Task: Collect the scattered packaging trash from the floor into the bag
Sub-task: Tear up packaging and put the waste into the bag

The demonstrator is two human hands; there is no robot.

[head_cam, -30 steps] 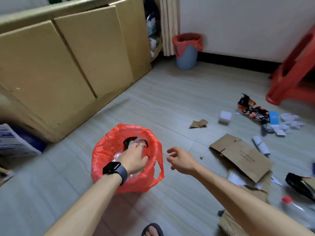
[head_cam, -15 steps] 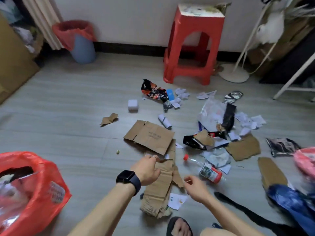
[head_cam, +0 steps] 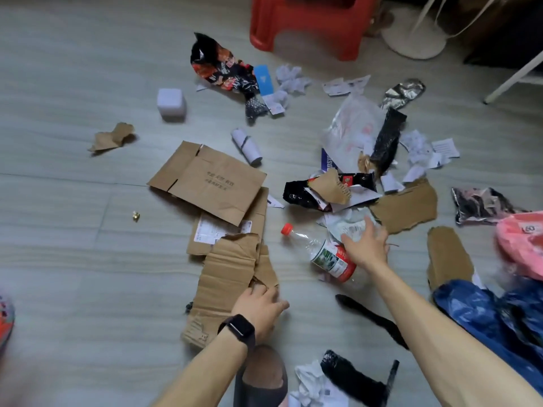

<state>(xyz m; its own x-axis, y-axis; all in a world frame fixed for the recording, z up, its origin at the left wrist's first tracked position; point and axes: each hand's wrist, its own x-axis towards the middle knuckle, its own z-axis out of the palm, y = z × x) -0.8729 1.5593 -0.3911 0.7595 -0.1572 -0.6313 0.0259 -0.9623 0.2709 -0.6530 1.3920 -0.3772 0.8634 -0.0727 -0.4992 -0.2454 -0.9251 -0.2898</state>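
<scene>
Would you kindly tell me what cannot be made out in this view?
Bag: head view, cut off by the left edge and blurred.
Left hand: fingertips blurred on the torn cardboard; grip unclear.
Bottle: partly hidden by the right hand.
Flat box: print too small to read.

The red bag (head_cam: 6, 321) shows only as a blurred sliver at the left edge. The stool (head_cam: 308, 24) is cut off at the top, the pink bag (head_cam: 523, 245) and blue bag (head_cam: 484, 315) at the right — the pink one smeared. The right hand (head_cam: 367, 245) covers part of the bottle (head_cam: 332, 261). Print on the flat cardboard (head_cam: 220, 180) is unreadable. Whether the left hand (head_cam: 258, 306) grips the torn cardboard (head_cam: 226, 274) cannot be told. The gold speck (head_cam: 135, 215) is too small to name.
</scene>
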